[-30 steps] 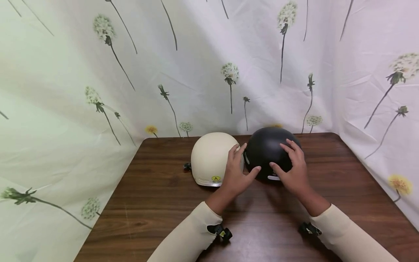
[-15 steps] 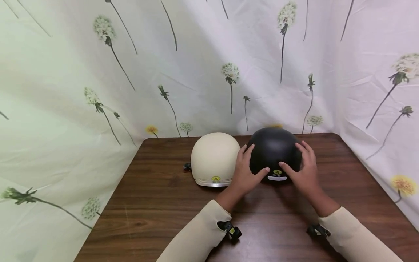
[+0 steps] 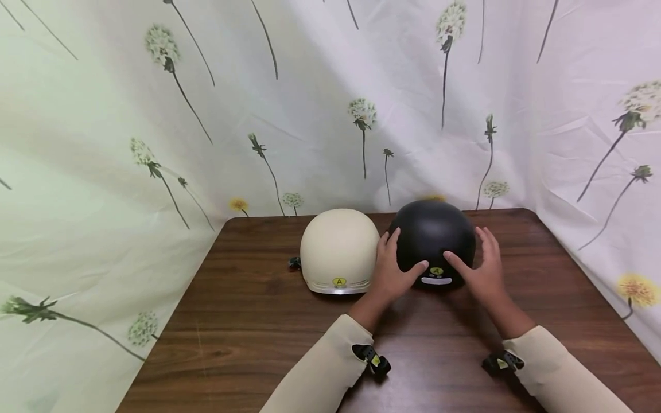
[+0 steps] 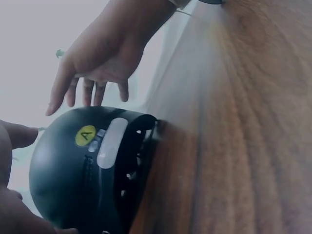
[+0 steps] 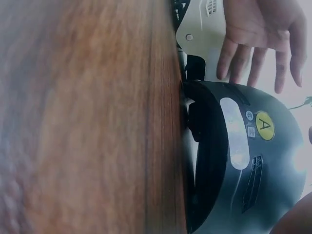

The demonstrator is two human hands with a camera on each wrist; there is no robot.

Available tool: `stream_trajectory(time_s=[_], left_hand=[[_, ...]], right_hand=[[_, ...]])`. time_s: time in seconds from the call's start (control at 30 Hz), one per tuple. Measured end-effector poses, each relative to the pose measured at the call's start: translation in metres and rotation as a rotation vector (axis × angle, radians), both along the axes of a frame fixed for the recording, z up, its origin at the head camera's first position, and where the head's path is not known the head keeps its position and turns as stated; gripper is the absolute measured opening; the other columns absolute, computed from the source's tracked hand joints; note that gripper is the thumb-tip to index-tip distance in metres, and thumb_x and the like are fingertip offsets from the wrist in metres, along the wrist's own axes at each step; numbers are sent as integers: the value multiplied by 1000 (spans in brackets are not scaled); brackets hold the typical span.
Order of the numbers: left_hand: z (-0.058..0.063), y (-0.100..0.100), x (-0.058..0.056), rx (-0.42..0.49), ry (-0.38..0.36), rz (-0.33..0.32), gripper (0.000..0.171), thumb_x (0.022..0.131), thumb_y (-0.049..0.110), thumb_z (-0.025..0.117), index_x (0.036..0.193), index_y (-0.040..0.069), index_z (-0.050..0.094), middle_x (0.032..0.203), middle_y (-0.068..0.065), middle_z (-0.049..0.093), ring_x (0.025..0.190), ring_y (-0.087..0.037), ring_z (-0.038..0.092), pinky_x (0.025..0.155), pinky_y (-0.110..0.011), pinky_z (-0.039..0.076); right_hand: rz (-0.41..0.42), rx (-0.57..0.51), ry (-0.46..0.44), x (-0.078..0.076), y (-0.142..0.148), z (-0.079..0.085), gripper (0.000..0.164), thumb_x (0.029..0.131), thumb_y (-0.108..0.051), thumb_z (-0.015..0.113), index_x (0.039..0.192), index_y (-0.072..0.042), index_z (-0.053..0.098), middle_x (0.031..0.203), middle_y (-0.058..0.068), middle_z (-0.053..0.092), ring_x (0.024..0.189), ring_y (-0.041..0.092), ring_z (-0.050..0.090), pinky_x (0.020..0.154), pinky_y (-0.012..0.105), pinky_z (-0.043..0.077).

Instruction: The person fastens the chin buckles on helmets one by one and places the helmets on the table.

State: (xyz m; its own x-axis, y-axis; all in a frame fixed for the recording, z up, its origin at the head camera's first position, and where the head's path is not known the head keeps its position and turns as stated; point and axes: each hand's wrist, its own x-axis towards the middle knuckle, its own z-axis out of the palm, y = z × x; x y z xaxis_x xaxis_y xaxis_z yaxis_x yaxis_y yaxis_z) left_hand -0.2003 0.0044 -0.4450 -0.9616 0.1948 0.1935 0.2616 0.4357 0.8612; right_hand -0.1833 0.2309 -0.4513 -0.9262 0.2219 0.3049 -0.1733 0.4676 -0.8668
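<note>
A black helmet (image 3: 436, 235) sits dome up on the wooden table, its yellow "A" sticker and pale reflective strip facing me. Close at its left side is my left hand (image 3: 389, 272), fingers extended and thumb toward the front. My right hand (image 3: 482, 275) is at its right side, fingers spread and thumb near the sticker. In the left wrist view the straight fingers of the right hand (image 4: 105, 53) point at the helmet's side. The right wrist view has the left hand's fingers (image 5: 256, 63) reaching down between the two helmets. A cream helmet (image 3: 338, 246) stands just left of the black one.
The dark wood table (image 3: 232, 321) ends at a back edge just behind the helmets. A white cloth (image 3: 310, 115) printed with dandelions hangs behind and at both sides. Black wrist cameras (image 3: 376, 362) are strapped over the cream sleeves.
Both hands have moved a little to the right and now flank the black helmet, the right hand spread farther out. The helmet's sticker has come into sight. The cream helmet stays put.
</note>
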Motion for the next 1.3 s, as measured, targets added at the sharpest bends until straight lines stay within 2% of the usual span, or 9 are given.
stream_trajectory(time_s=[0.13, 0.33, 0.6, 0.8, 0.93, 1.07, 1.3], left_hand=[[-7, 2, 1, -12, 6, -12, 99, 96, 47, 78, 175, 20, 25, 182, -18, 16, 168, -43, 26, 126, -69, 36], [-14, 3, 2, 20, -14, -51, 102, 97, 44, 77, 177, 21, 19, 183, -20, 9, 168, -48, 21, 125, -73, 35], [-24, 4, -1, 3, -29, -67, 106, 98, 50, 76, 178, 26, 11, 184, -18, 3, 169, -46, 18, 126, -71, 34], [-25, 5, 2, 14, -34, -67, 107, 97, 50, 77, 178, 29, 10, 185, -17, 2, 169, -46, 17, 126, -73, 33], [-27, 5, 2, 13, -31, -71, 107, 98, 51, 76, 178, 31, 9, 185, -17, 2, 169, -46, 16, 126, -73, 33], [-33, 6, 1, 30, -6, -67, 107, 97, 51, 77, 178, 31, 10, 185, -18, 3, 169, -50, 17, 123, -76, 34], [-53, 13, -6, 56, 36, -44, 109, 94, 57, 78, 176, 42, 8, 185, -16, 4, 169, -49, 15, 122, -78, 33]], right_hand=[[1, 10, -32, 0, 1, -1, 102, 95, -37, 82, 173, -3, 25, 183, 23, 11, 168, 49, 16, 128, 77, 21], [15, 26, -111, 0, 4, -2, 108, 98, -45, 79, 176, -9, 14, 184, 23, 4, 169, 50, 11, 126, 79, 22], [60, -35, -205, -3, 6, -7, 116, 99, -47, 78, 177, -15, 0, 184, 22, 0, 169, 48, 15, 128, 73, 28], [111, -80, -250, -5, 8, -10, 120, 99, -48, 78, 177, -18, -8, 184, 19, 1, 171, 43, 11, 131, 69, 24], [127, -87, -254, -5, 8, -12, 121, 99, -45, 79, 176, -20, -10, 185, 18, -1, 172, 43, 7, 132, 69, 23], [131, -101, -237, -4, 8, -12, 121, 98, -41, 81, 177, -19, -9, 184, 20, 0, 171, 44, 9, 130, 70, 25], [130, -123, -206, -2, 8, -11, 118, 99, -34, 81, 177, -18, -7, 183, 21, 5, 170, 46, 14, 127, 71, 30]])
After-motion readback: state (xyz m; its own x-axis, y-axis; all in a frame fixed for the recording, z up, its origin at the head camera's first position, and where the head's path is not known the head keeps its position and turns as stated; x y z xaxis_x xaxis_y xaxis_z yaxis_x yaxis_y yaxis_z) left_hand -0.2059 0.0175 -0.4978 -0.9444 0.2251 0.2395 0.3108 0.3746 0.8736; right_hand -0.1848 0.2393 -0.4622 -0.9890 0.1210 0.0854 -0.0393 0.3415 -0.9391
